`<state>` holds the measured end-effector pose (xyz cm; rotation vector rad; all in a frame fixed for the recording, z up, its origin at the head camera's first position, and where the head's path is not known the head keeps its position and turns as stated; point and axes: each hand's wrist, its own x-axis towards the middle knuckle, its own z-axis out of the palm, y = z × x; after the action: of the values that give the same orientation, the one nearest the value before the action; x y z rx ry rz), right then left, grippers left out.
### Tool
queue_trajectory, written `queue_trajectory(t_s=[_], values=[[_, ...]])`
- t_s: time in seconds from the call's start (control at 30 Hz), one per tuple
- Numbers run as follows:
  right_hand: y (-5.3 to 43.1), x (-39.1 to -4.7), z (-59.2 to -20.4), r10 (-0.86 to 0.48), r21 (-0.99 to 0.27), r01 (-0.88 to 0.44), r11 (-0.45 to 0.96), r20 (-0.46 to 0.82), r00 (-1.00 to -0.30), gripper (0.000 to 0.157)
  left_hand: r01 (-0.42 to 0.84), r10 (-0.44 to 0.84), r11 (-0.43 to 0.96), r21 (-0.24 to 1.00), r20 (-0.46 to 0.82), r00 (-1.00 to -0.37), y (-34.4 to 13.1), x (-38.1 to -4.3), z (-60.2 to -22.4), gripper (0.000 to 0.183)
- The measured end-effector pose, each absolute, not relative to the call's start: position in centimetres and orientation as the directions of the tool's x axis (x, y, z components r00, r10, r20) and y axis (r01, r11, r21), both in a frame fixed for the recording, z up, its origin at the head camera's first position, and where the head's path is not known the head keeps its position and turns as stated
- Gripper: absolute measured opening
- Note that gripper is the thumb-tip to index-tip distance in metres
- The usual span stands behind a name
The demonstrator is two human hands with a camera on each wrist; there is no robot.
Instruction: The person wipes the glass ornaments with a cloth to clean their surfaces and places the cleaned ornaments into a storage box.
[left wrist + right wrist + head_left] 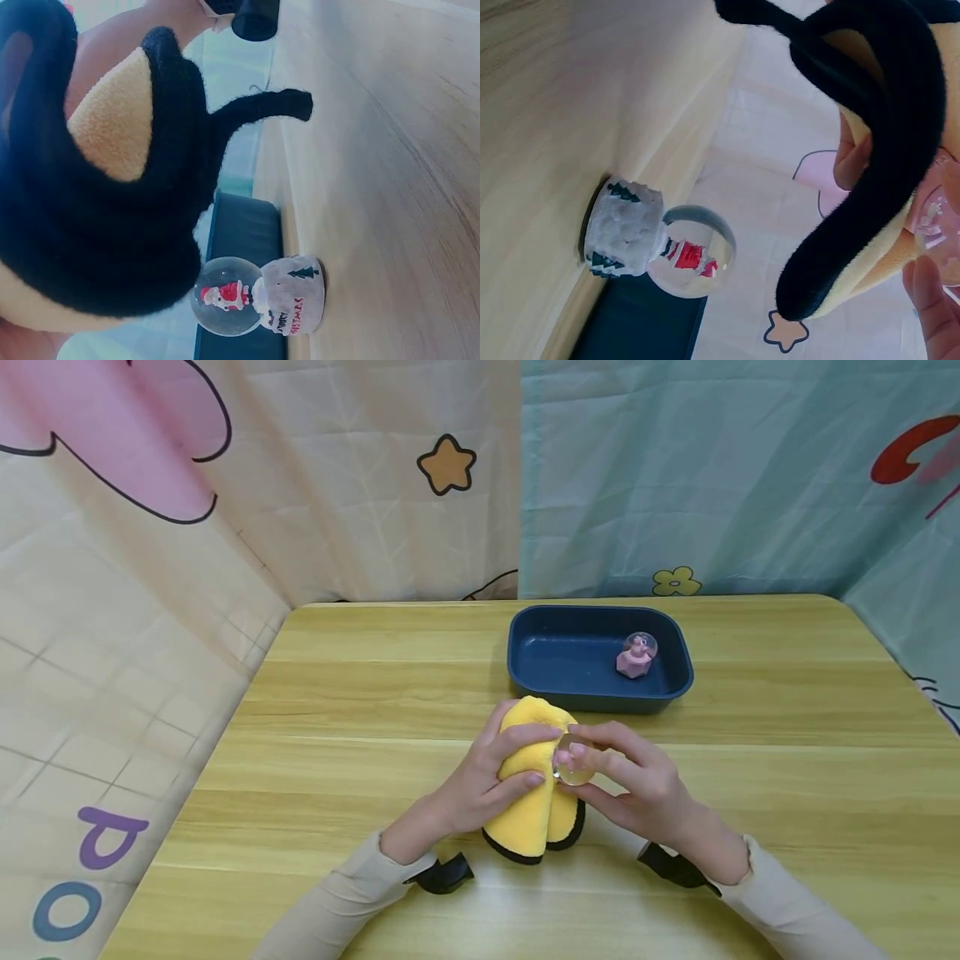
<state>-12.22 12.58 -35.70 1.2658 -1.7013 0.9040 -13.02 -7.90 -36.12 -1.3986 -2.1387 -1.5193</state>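
Note:
In the head view my left hand [480,777] grips a folded yellow cloth [525,827] with black edging. My right hand [652,785] pinches the clear dome of a small snow globe [574,770] against the cloth's right side. A pink figure shows inside the dome, and pink also shows at the globe [935,225] in the right wrist view; the cloth covers much of its base. Below the raised cloth, a Santa snow globe [294,296] with a white base stands upright on the table in both wrist views. Hands and cloth hide it from the head view.
Behind the hands sits a dark blue tray [558,668] on the wooden table [360,693]. A second small pink snow globe [636,657] rests in its right part. Printed curtains [360,485] hang along the table's back and sides. Black straps [444,874] circle both wrists.

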Motion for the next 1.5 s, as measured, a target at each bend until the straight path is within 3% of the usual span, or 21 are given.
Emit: queue_trajectory(t_s=[0.27, 0.37, 0.53, 0.63, 0.77, 1.07, 1.5], values=[[13.1, -12.1, -35.7, -0.355, -0.311, -0.935, 0.172, 0.865, -0.353, 0.04, 0.781, 0.596, 0.08, 0.619, 0.599, -0.535, -7.9, -12.9, -36.1, 0.038], [13.2, -11.9, -35.6, -0.349, -0.454, -0.886, 0.093, 0.819, -0.456, 0.038, 0.795, 0.602, 0.09, 0.6, 0.603, -0.523, -7.9, -12.9, -36.1, 0.038], [13.5, -11.2, -35.4, -0.356, -0.752, -0.658, 0.033, 0.607, -0.711, 0.035, 0.815, 0.609, 0.1, 0.57, 0.613, -0.503, -7.9, -13.0, -36.0, 0.038], [13.7, -11.0, -35.3, -0.377, -0.873, -0.487, 0.036, 0.439, -0.816, 0.03, 0.808, 0.616, 0.106, 0.579, 0.6, -0.51, -7.8, -13.0, -36.1, 0.037], [13.9, -11.1, -35.1, -0.426, -0.933, -0.36, -0.001, 0.326, -0.844, 0.021, 0.786, 0.619, 0.121, 0.606, 0.573, -0.537, -7.8, -13.0, -36.2, 0.038], [14.1, -11.5, -34.9, -0.451, -0.971, -0.237, -0.009, 0.216, -0.866, 0.018, 0.735, 0.603, 0.132, 0.665, 0.535, -0.592, -8.0, -13.0, -36.2, 0.041], [14.6, -11.6, -34.6, -0.372, -0.906, -0.422, -0.038, 0.405, -0.835, 0.028, 0.731, 0.593, 0.145, 0.667, 0.533, -0.604, -8.2, -13.1, -36.2, 0.042]])
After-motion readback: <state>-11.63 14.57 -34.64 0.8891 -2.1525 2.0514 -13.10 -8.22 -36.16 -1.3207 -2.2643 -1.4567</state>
